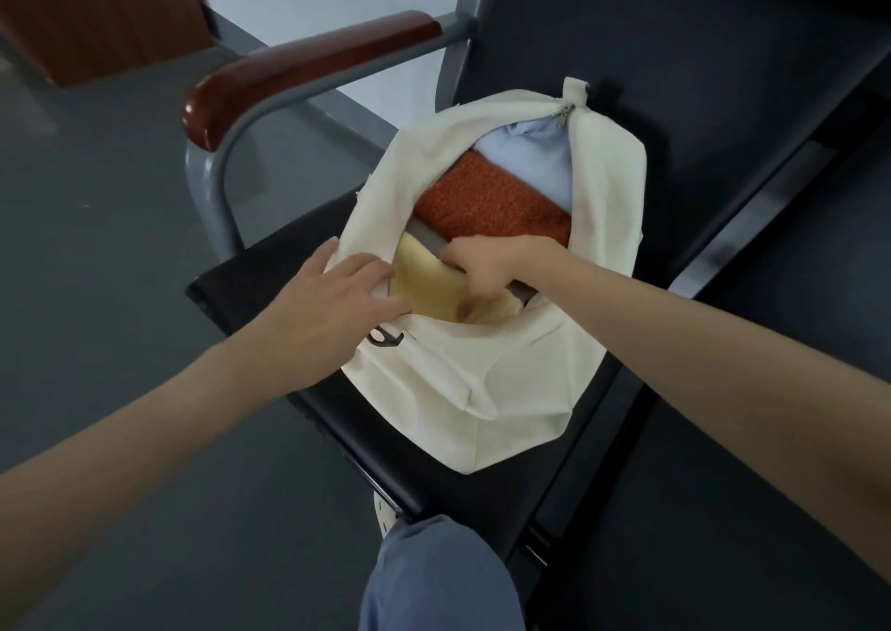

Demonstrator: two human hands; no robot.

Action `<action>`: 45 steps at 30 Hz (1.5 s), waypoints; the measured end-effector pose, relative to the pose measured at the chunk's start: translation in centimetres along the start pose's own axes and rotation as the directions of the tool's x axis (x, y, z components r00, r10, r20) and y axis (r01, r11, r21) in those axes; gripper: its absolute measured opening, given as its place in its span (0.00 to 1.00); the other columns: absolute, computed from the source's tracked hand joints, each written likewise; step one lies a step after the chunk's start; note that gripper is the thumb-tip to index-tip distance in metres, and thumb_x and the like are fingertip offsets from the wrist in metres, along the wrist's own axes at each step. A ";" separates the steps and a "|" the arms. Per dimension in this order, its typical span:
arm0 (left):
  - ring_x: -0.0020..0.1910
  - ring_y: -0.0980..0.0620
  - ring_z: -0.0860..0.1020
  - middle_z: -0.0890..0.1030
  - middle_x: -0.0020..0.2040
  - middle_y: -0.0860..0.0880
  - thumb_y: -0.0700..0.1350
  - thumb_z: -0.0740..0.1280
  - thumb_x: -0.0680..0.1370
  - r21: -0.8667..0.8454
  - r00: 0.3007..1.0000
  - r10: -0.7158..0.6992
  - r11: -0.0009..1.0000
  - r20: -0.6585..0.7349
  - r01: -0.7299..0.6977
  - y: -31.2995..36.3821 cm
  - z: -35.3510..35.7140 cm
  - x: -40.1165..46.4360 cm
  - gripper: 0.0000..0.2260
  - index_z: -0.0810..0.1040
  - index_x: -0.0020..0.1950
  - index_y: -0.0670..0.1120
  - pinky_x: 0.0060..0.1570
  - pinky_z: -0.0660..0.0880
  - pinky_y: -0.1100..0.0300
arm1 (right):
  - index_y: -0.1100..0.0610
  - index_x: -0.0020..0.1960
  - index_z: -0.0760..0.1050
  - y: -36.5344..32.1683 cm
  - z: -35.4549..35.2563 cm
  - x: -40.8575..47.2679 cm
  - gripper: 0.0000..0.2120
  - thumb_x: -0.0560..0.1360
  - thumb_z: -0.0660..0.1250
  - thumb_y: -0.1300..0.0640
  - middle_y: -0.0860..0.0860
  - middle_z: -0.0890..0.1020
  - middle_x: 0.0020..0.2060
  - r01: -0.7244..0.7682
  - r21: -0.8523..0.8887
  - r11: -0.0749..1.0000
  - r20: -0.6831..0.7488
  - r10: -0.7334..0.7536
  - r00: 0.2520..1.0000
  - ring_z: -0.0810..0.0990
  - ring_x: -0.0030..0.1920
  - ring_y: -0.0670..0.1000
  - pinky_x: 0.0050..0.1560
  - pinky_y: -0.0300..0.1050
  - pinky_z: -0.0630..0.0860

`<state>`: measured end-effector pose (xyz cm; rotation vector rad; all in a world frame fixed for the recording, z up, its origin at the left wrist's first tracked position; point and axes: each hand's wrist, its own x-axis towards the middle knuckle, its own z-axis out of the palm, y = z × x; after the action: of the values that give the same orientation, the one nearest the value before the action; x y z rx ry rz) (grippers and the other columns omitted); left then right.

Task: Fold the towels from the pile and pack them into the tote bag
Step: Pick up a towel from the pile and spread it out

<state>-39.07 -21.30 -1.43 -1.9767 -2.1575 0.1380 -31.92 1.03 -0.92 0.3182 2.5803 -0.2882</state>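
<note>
A cream tote bag [463, 379] lies open on a black chair seat. Inside it I see a pale blue towel [535, 157] at the far end, an orange towel [487, 201] in the middle and a yellow towel [429, 288] nearest me. My right hand [487, 264] reaches into the bag's mouth with its fingers curled round the yellow towel's edge. My left hand [337, 302] rests with straight fingers on the bag's left rim, beside the yellow towel. A thin grey layer shows between the orange and yellow towels.
The black seat [270, 288] belongs to a row of chairs with a grey metal frame and a red-brown wooden armrest [299, 71] at the left. A second black seat [723, 510] lies to the right. My knee in blue cloth [434, 582] is at the bottom. Grey floor spreads left.
</note>
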 end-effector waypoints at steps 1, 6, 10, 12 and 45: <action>0.60 0.41 0.77 0.79 0.56 0.41 0.28 0.69 0.55 0.001 1.000 0.006 1.000 0.030 -0.006 -0.1 0.3 0.0 0.29 0.79 0.53 0.50 0.60 0.69 0.31 | 0.62 0.51 0.76 -0.5 -0.6 -0.2 0.21 0.65 0.77 0.53 0.55 0.80 0.44 0.007 -0.053 0.999 -0.080 -0.011 0.997 0.80 0.44 0.56 0.46 0.52 0.79; 0.78 0.47 0.50 0.59 0.76 0.45 0.35 0.61 0.74 -0.030 0.951 -0.070 0.996 0.300 0.082 0.5 0.4 0.0 0.31 0.62 0.75 0.55 0.71 0.45 0.32 | 0.59 0.57 0.78 -1.0 -0.9 -0.9 0.13 0.76 0.65 0.53 0.56 0.82 0.52 -0.005 0.045 0.999 -0.143 0.011 0.990 0.81 0.49 0.56 0.53 0.50 0.78; 0.78 0.48 0.44 0.53 0.78 0.45 0.37 0.58 0.77 0.000 0.887 -0.136 0.988 0.442 0.152 1.2 -0.1 0.4 0.31 0.56 0.77 0.57 0.71 0.43 0.32 | 0.57 0.67 0.73 -1.1 1.1 -1.8 0.18 0.81 0.56 0.54 0.55 0.75 0.65 -0.041 0.018 0.999 0.044 0.041 0.998 0.74 0.63 0.57 0.66 0.50 0.69; 0.78 0.48 0.44 0.52 0.78 0.45 0.37 0.57 0.77 0.009 0.873 -0.149 0.986 0.465 0.164 1.3 -0.9 0.6 0.31 0.54 0.77 0.56 0.72 0.45 0.32 | 0.61 0.67 0.72 -1.3 1.3 -2.9 0.18 0.81 0.54 0.54 0.57 0.74 0.65 -0.045 0.054 0.998 0.044 0.043 0.998 0.73 0.63 0.58 0.66 0.51 0.67; 0.67 0.48 0.70 0.69 0.70 0.47 0.49 0.61 0.81 -0.362 0.704 0.707 0.674 0.064 -0.644 55.2 -20.5 13.8 0.28 0.53 0.79 0.50 0.66 0.68 0.52 | 0.56 0.68 0.68 12.5 38.2 -70.8 0.21 0.76 0.64 0.54 0.57 0.69 0.63 -0.773 0.582 0.252 0.061 0.935 0.351 0.67 0.68 0.61 0.64 0.50 0.68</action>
<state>17.99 -3.83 8.17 -3.0047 -1.4604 0.1109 48.79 -9.11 1.99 2.0879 2.0452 -0.5284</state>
